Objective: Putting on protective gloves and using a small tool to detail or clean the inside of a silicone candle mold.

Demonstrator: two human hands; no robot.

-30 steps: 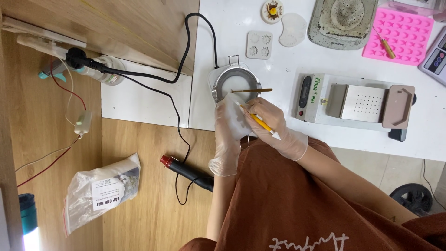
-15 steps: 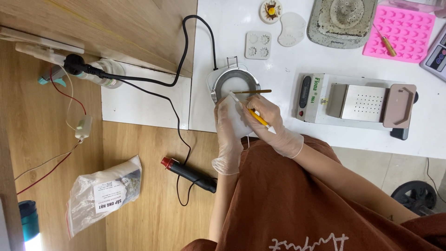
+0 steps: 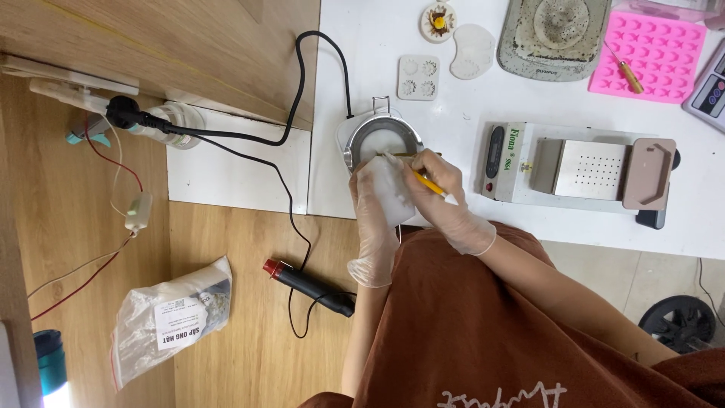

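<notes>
Both gloved hands work beside the metal pot (image 3: 381,142): left hand (image 3: 375,215) clasps a white piece (image 3: 390,190), right hand (image 3: 445,198) grips a yellow tool (image 3: 427,183) angled potward.

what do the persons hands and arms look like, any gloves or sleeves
Both hands wear thin, translucent whitish disposable gloves, the left hand and the right hand alike, each ending at the wrist in a loose, slightly rolled cuff. The forearms above the cuffs are bare, with no sleeves, watch or jewellery showing. A rust-brown garment covers the body below them.
</notes>
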